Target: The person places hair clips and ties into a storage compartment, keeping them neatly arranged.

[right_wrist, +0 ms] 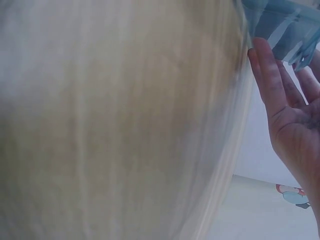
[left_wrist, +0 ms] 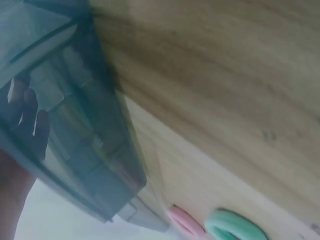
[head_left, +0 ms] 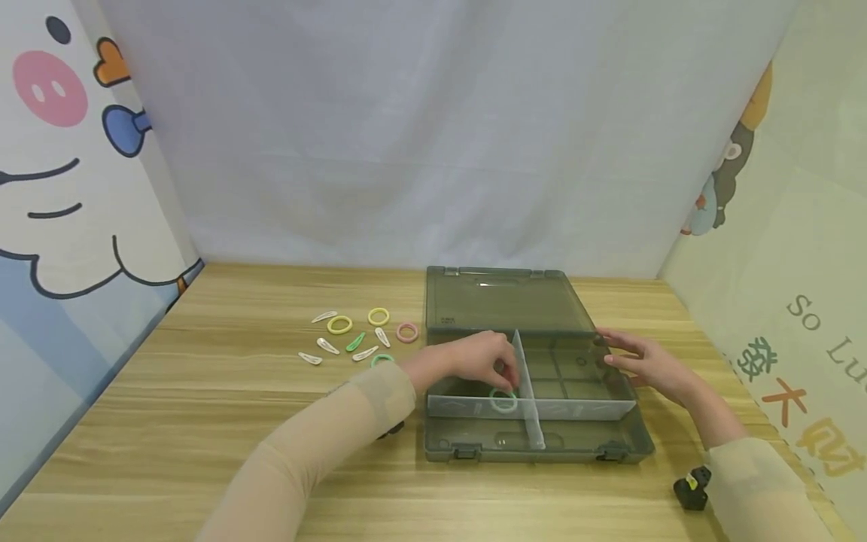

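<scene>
An open grey translucent box (head_left: 474,448) stands on the table with pale dividers (head_left: 576,409) in it. The left hand (head_left: 484,359) reaches into its left part, fingers curled down, pinching a light green ring (head_left: 503,400) beside the divider crossing. In the left wrist view, that hand (left_wrist: 25,110) shows partly through the box wall (left_wrist: 95,145). At the box's right side, the right hand (head_left: 646,365) rests its fairly straight fingers on the edge; the right wrist view shows this hand (right_wrist: 295,110) with fingertips at the box corner (right_wrist: 285,25).
Left of the box lie yellow rings (head_left: 340,324), a pink ring (head_left: 407,332), another green ring (head_left: 382,360), several white clips (head_left: 328,346) and a green clip (head_left: 355,342). The raised lid (head_left: 501,301) leans back behind the box. A small black object (head_left: 692,489) is near the right sleeve.
</scene>
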The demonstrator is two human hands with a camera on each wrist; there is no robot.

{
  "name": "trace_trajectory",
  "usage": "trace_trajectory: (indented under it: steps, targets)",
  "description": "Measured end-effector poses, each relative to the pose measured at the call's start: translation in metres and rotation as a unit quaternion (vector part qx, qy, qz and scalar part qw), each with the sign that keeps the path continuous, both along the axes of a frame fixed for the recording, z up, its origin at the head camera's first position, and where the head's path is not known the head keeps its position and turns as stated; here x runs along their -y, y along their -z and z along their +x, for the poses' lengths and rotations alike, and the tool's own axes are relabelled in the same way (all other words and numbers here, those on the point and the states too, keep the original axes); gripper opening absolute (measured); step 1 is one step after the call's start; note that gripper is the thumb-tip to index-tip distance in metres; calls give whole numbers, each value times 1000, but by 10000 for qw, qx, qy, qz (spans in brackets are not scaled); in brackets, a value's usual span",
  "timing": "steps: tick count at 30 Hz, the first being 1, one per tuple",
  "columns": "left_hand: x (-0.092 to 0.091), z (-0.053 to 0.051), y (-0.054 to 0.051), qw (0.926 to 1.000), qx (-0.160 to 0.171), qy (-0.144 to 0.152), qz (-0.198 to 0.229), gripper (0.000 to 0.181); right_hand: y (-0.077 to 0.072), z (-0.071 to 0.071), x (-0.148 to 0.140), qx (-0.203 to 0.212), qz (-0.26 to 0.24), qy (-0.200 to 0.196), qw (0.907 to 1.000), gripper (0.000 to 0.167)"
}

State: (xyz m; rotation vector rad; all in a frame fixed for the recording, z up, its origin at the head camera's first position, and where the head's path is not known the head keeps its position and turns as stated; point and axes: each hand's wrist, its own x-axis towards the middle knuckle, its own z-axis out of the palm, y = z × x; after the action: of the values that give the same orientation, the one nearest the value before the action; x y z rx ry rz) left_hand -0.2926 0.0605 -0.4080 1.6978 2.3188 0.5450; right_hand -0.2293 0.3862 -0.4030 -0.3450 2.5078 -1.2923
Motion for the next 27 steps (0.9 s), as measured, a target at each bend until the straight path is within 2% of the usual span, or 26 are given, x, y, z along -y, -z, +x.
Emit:
trace_trajectory:
  steps: [3, 8, 12, 22, 27]
  targets:
    - [4, -1, -4, 10000, -5, 28, 85, 9, 0, 0, -1, 10, -45, 1, 10000, 63]
    - [16, 2, -15, 9999, 37, -90, 64, 12, 2, 0, -2, 27, -56, 16, 10000, 63]
    - [26, 2, -21, 9998, -71, -120, 115, 13, 5, -2, -3, 31, -29, 53, 10000, 62]
    - [53, 1, -25, 9992, -289, -148, 233, 18, 5, 0, -3, 49, -105, 51, 9999, 63]
    - [72, 1, -28, 9989, -289, -335, 151, 22, 2, 0, -1, 27, -103, 16, 9999, 62]
